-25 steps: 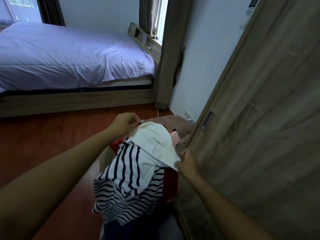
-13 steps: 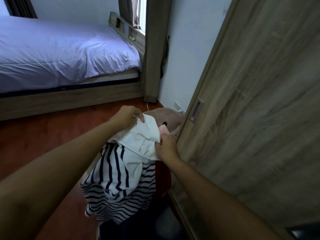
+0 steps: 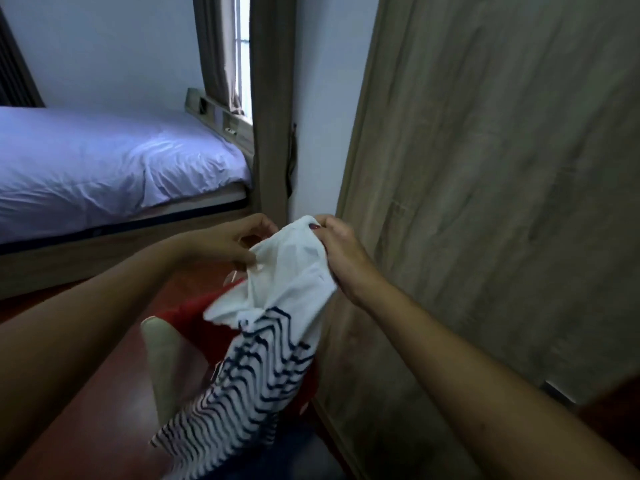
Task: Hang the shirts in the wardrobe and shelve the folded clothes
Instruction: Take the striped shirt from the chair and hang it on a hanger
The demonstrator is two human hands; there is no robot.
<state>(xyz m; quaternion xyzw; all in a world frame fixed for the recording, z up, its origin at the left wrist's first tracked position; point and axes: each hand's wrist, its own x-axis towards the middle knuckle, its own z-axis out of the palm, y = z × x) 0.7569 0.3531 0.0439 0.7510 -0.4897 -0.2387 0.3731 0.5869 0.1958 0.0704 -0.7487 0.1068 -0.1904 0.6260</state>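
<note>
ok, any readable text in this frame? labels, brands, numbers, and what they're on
None readable.
White and navy-striped shirt, held by left hand and right hand: no print or tag visible.
Wood-grain wardrobe door: plain.
Small panels on the wooden headboard shelf: too small to read.

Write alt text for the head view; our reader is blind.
Both hands, left and right, hold up a white and navy-striped shirt beside a wooden wardrobe door. A bed stands behind, and red cloth lies below.
</note>
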